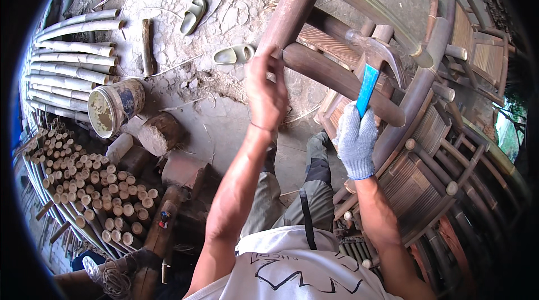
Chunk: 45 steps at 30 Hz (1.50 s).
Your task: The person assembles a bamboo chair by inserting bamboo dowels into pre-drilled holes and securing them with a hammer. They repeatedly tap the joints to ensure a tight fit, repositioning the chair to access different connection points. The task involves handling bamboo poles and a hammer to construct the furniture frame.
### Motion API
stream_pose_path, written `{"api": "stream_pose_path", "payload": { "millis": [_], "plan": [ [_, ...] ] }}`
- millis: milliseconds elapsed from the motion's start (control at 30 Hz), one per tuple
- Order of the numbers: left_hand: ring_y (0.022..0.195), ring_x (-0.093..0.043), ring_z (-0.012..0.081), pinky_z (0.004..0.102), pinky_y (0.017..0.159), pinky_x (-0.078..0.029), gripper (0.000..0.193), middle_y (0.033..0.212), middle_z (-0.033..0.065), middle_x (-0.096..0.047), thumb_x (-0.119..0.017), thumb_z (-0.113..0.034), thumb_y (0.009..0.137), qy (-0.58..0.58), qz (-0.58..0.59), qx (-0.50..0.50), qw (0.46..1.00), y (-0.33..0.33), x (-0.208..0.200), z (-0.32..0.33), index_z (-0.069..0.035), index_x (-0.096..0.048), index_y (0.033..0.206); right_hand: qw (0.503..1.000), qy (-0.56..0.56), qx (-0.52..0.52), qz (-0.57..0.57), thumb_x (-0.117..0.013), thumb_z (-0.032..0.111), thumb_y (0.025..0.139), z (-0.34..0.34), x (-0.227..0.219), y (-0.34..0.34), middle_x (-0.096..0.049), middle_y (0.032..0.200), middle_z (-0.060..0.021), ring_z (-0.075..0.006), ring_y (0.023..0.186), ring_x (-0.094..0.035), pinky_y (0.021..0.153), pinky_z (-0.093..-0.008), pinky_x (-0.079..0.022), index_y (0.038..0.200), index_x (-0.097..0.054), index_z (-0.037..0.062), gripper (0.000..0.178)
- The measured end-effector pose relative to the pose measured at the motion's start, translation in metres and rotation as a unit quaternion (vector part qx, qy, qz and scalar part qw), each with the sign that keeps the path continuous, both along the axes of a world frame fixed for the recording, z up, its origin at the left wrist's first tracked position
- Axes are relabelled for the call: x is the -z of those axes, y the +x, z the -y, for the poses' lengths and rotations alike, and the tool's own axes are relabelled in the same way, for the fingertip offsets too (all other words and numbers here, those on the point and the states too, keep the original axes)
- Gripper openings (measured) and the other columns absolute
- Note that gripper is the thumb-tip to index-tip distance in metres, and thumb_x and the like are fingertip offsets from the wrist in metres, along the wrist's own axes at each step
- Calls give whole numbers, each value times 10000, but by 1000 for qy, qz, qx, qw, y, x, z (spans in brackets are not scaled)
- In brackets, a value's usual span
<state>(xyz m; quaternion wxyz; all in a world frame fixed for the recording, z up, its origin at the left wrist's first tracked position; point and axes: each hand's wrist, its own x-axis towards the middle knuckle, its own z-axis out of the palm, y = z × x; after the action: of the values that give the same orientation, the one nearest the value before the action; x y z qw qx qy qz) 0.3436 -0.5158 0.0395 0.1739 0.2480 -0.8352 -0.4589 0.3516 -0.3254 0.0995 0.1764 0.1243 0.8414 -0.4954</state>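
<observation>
Blue-handled hammer (368, 87) in right hand (357, 140); left hand (266, 92) at bamboo frame (295, 5)

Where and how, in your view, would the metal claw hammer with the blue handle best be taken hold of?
Probably by its straight, slim blue handle, from the person's near side: its lower end points back there, where the grey-gloved right hand grips it, while the curved metal claw head is at the far end.

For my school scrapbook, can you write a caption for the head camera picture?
Gloved right hand gripping a blue-handled hammer, bare left hand at a bamboo frame.
</observation>
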Motion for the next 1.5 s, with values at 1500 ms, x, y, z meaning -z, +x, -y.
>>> {"api": "stream_pose_path", "payload": {
  "millis": [1500],
  "plan": [
    [1047, -577, 398, 453, 943, -467, 839, 1212, 247, -573, -868, -429, 658, -24, 83, -81, 993, 5, 62, 14, 32, -507, 1258, 910, 103, -356, -187, -533, 231, 976, 16, -56, -66, -625, 808, -250, -414, 728, -650, 585, -448, -518, 1104, -523, -25, 286]
  ]
}}
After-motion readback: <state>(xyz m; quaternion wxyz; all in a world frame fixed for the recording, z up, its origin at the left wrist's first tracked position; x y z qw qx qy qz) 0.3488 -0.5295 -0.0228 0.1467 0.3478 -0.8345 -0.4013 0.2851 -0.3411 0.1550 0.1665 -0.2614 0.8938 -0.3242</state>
